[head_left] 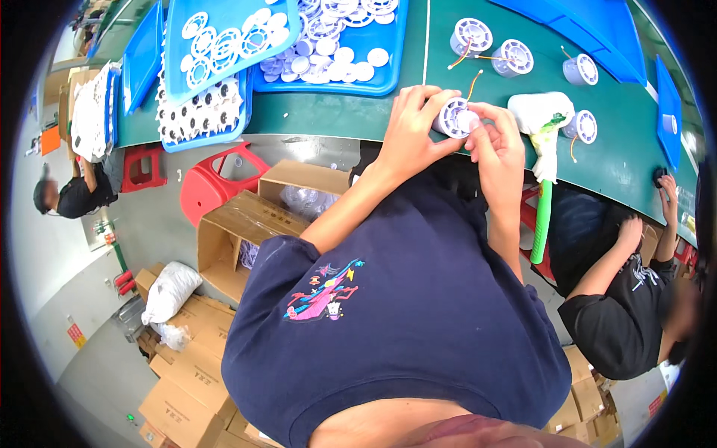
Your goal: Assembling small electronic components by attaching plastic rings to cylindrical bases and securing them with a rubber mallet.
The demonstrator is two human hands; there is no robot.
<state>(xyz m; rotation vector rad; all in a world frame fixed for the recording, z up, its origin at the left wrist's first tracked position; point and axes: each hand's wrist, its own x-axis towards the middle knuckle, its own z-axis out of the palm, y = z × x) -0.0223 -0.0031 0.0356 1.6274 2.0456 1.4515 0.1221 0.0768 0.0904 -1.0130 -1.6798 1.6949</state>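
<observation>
Dark, barely legible print [178, 413] on brown cardboard boxes [166, 427]

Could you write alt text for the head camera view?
A person holds a white slotted cylinder in a left-hand grip and right-hand grip at a green table. Nearby are similar cylinders, a green-handled mallet and blue trays of white parts.

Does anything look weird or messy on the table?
Yes. The mallet-like tool near the right hand looks odd: its head seems wrapped in white with a green patch showing, and its green handle sticks past the table edge. Nothing else stands out to me.
</observation>
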